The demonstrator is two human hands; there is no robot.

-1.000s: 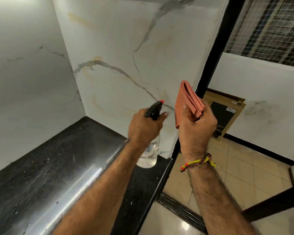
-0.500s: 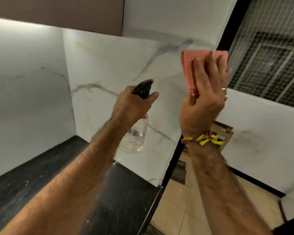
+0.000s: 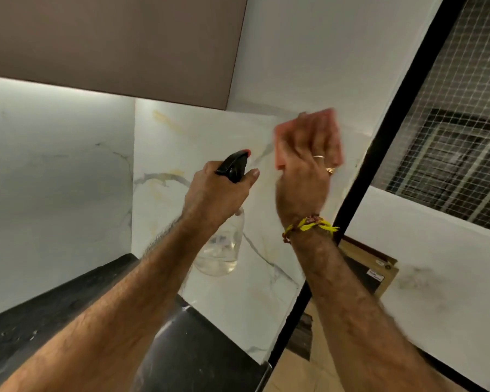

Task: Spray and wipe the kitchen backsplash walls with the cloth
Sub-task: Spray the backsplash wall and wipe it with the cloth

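My right hand (image 3: 306, 171) presses a folded orange cloth (image 3: 333, 131) flat against the white marble backsplash (image 3: 187, 142), near its upper right edge; both are blurred by motion. Held up to the left of it, my left hand (image 3: 215, 193) grips a clear spray bottle (image 3: 221, 253) by its black trigger head (image 3: 234, 164), nozzle aimed at the wall. The bottle holds a little clear liquid at its bottom. The cloth is mostly hidden behind my fingers.
A black stone counter (image 3: 54, 312) runs below the backsplash into the left corner. A brown wall cabinet (image 3: 111, 43) hangs overhead. A black door frame (image 3: 359, 199) bounds the wall on the right, with a wire-mesh window (image 3: 458, 142), a cardboard box (image 3: 376, 270) and tiled floor beyond.
My right hand went from holding the cloth off the wall to pressing it high on the backsplash, then slid it left. My left hand lifted the bottle. My view tilted upward.
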